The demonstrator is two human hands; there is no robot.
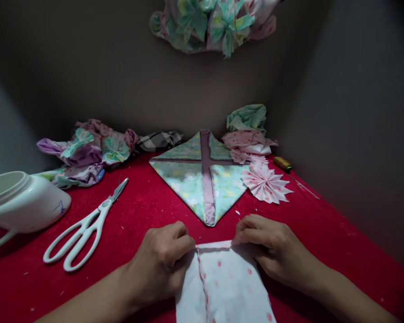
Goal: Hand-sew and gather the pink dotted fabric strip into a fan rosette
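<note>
A white piece of fabric (229, 287) with small red dots lies at the front of the red surface, its far edge turned over in a narrow fold. A seam runs lengthwise along its left part. My left hand (166, 258) pinches the left end of the folded edge. At the right end of that fold, my right hand (264, 242) is closed on the same fabric. Just beyond both hands rests a diamond-shaped green floral piece (178, 179) with mauve strips crossing it. A pink dotted pleated fabric flower (266, 183) overlaps its right corner.
White-handled scissors (87, 233) lie at left beside a white ceramic vessel (27, 202). Bunched fabric (87, 148) sits at the back left, and more folded fabric (245, 130) at the back right. A thread spool (282, 163) stands near the right wall. Fabric flowers (229, 27) hang above.
</note>
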